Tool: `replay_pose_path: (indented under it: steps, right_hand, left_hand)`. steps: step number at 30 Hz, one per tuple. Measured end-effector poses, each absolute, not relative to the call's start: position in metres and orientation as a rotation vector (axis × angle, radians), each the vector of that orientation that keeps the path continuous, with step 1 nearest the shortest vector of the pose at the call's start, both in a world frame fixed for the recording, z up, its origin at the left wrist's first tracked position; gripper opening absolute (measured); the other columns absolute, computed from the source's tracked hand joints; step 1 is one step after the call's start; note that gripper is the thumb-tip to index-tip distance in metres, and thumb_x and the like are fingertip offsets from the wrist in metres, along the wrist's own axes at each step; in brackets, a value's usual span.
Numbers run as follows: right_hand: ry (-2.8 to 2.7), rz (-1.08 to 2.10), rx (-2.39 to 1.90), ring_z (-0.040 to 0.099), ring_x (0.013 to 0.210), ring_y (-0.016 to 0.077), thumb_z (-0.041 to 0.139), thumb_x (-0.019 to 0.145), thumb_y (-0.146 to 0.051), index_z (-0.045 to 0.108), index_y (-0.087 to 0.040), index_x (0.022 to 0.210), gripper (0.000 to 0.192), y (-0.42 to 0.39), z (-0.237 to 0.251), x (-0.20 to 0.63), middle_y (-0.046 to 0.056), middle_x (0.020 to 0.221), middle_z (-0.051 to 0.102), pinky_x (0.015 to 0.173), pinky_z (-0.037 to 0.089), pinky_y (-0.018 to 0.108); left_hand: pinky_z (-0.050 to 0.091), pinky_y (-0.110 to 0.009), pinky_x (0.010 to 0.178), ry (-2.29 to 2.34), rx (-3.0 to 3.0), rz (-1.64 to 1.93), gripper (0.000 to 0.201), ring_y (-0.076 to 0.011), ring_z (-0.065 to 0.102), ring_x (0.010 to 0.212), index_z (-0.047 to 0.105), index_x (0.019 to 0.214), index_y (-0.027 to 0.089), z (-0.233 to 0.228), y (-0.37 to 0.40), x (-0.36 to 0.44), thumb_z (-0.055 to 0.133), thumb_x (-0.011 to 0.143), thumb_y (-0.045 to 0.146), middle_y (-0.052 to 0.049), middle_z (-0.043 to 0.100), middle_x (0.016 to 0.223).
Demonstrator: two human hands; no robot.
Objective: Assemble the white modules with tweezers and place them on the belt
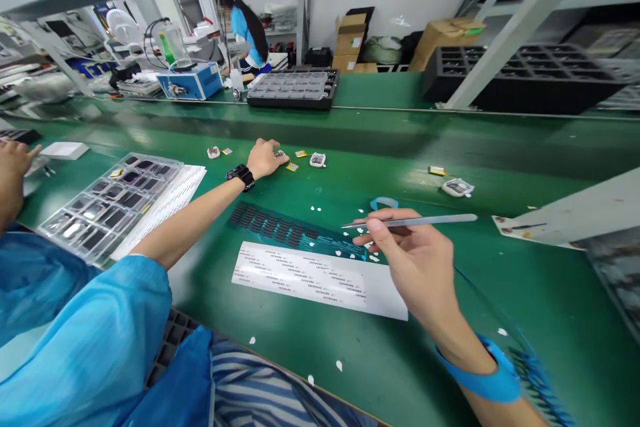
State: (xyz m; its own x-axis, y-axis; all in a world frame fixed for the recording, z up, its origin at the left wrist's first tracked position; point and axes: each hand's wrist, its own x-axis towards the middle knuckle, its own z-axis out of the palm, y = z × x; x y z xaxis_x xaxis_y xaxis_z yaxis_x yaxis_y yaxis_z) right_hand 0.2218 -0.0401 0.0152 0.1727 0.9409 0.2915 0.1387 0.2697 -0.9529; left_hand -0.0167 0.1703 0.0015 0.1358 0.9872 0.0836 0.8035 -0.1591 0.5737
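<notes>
Beside left hand (264, 157): clear tray (107, 203), dark parts inside.

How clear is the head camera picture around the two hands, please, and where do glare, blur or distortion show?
In the head view, the left hand on a small part and the right hand holding tweezers are sharp; the wide lens bends the green table edges; soft glare lies on the clear tray; the blue wristband corner smears.

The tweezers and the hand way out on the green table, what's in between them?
In the head view, between the tweezers and the left hand lie small white scraps on the green table.
</notes>
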Motion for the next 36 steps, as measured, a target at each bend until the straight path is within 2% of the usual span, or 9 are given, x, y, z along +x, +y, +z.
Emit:
replay_pose_path:
  steps: [3, 6, 10, 15, 20, 23, 29, 32, 36]
  right_hand:
    - [-1.285, 0.834, -1.164, 0.073, 0.056, 0.0182, 0.077, 0.081, -0.054, 0.067, -0.021, 0.082, 0.034, -0.041, 0.016, 0.220, 0.003, 0.078, 0.072, 0.047, 0.059, 0.029]
    - [-1.286, 0.868, -1.175, 0.072, 0.056, 0.0185, 0.076, 0.081, -0.056, 0.067, -0.020, 0.081, 0.037, -0.041, 0.014, 0.219, 0.003, 0.079, 0.072, 0.048, 0.060, 0.030]
    - [-1.299, 0.898, -1.183, 0.072, 0.057, 0.0187, 0.075, 0.080, -0.056, 0.066, -0.020, 0.083, 0.038, -0.040, 0.010, 0.221, 0.004, 0.079, 0.072, 0.050, 0.061, 0.031]
    - [-1.297, 0.901, -1.204, 0.073, 0.058, 0.0199, 0.074, 0.081, -0.055, 0.065, -0.020, 0.084, 0.036, -0.037, 0.009, 0.226, 0.004, 0.076, 0.073, 0.049, 0.059, 0.030]
    - [-1.325, 0.936, -1.229, 0.072, 0.058, 0.0192, 0.074, 0.080, -0.052, 0.066, -0.020, 0.082, 0.033, -0.036, 0.006, 0.228, 0.004, 0.077, 0.072, 0.052, 0.058, 0.030]
    - [-1.437, 1.047, -1.254, 0.073, 0.060, 0.0209, 0.074, 0.080, -0.050, 0.067, -0.019, 0.081, 0.032, -0.036, 0.003, 0.226, 0.005, 0.075, 0.073, 0.058, 0.061, 0.033]
    - [-1.524, 1.156, -1.287, 0.074, 0.062, 0.0226, 0.071, 0.081, -0.050, 0.067, -0.019, 0.083, 0.032, -0.037, -0.008, 0.219, 0.005, 0.072, 0.073, 0.060, 0.061, 0.034]
    - [-1.481, 1.148, -1.271, 0.076, 0.067, 0.0235, 0.072, 0.081, -0.052, 0.068, -0.019, 0.084, 0.034, -0.035, -0.014, 0.215, 0.006, 0.077, 0.075, 0.062, 0.061, 0.033]
    - [-1.482, 1.033, -1.281, 0.076, 0.072, 0.0233, 0.069, 0.083, -0.049, 0.072, -0.019, 0.085, 0.030, -0.029, -0.022, 0.208, 0.007, 0.083, 0.077, 0.067, 0.061, 0.034]
  left_hand:
    - [0.028, -0.042, 0.119, 1.589, 2.257, 0.546, 0.053, -0.0277, 0.046, 0.136, 0.057, 0.134, 0.013, 0.001, 0.179, 0.005, 0.070, 0.084, 0.023, -0.015, 0.057, 0.142]
    - [0.036, -0.037, 0.112, 1.462, 2.390, 0.407, 0.063, -0.0258, 0.047, 0.136, 0.054, 0.139, 0.019, -0.002, 0.187, 0.033, 0.073, 0.078, 0.020, -0.009, 0.062, 0.140]
    - [0.042, -0.041, 0.105, 1.479, 2.465, 0.328, 0.057, -0.0305, 0.058, 0.122, 0.061, 0.132, 0.013, 0.001, 0.191, 0.055, 0.073, 0.077, 0.022, -0.013, 0.069, 0.126]
    - [0.044, -0.038, 0.101, 1.540, 2.565, 0.452, 0.060, -0.0310, 0.060, 0.117, 0.059, 0.135, 0.010, 0.021, 0.170, 0.052, 0.070, 0.078, 0.027, -0.017, 0.061, 0.131]
    - [0.048, -0.034, 0.088, 1.414, 2.748, 0.463, 0.042, -0.0244, 0.063, 0.100, 0.066, 0.118, 0.014, 0.049, 0.124, 0.031, 0.069, 0.077, 0.019, -0.012, 0.060, 0.124]
    - [0.046, -0.032, 0.081, 1.362, 2.782, 0.381, 0.028, -0.0217, 0.064, 0.089, 0.067, 0.109, 0.015, 0.062, 0.093, 0.014, 0.066, 0.081, 0.013, -0.008, 0.068, 0.105]
    - [0.046, -0.031, 0.080, 1.380, 2.615, 0.322, 0.029, -0.0225, 0.068, 0.090, 0.068, 0.110, 0.018, 0.074, 0.040, -0.011, 0.073, 0.082, 0.019, -0.005, 0.075, 0.098]
    - [0.045, -0.031, 0.078, 1.373, 2.578, 0.451, 0.009, -0.0206, 0.068, 0.089, 0.069, 0.096, 0.019, 0.075, 0.021, -0.015, 0.067, 0.087, 0.021, -0.004, 0.074, 0.098]
    - [0.045, -0.027, 0.068, 1.409, 2.256, 0.792, 0.013, -0.0144, 0.063, 0.074, 0.056, 0.104, 0.019, 0.061, 0.010, -0.009, 0.055, 0.096, 0.029, -0.002, 0.070, 0.089]
